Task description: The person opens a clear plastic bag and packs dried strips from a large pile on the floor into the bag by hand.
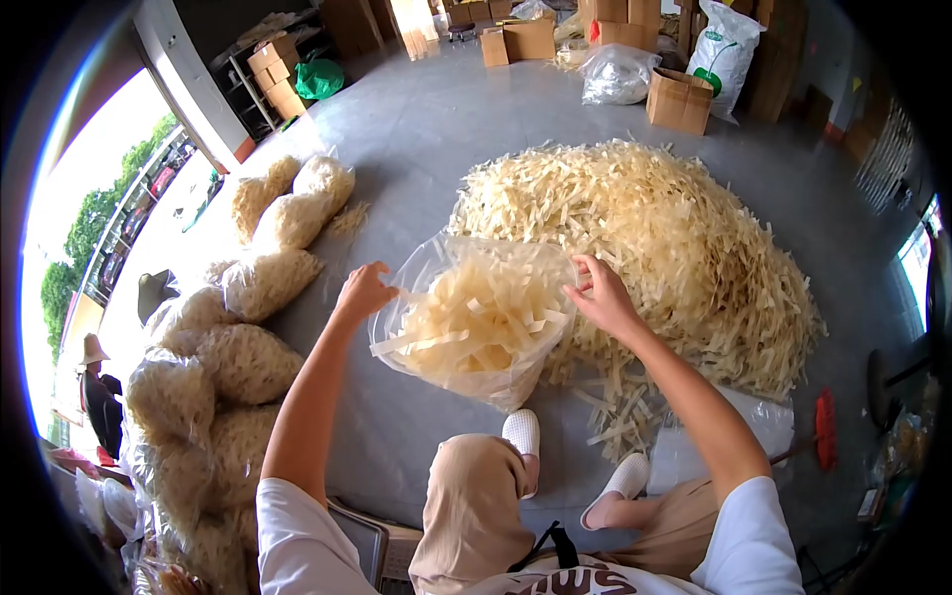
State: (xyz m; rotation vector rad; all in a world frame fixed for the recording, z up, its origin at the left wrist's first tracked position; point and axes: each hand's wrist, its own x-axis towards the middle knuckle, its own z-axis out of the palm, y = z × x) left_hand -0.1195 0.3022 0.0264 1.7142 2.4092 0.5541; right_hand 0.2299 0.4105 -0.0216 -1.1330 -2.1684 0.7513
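Observation:
A clear plastic bag [526,369] stands in front of my knees, its mouth spread wide. Pale yellow flat strips [481,312] fill it up to the rim. My left hand [365,293] has its fingers pinched on the bag's left edge. On the opposite side, my right hand [602,295] grips the right edge between thumb and fingers. Just behind and to the right of the bag rises a large heap of the same strips [645,238], some of them scattered on the floor near my right foot.
Several filled plastic bags [243,362] are piled along the left. Cardboard boxes [680,101] and a white sack [727,55] stand at the back. At the right lies a red brush head [825,429]. A person in a hat [96,392] is outside at the far left.

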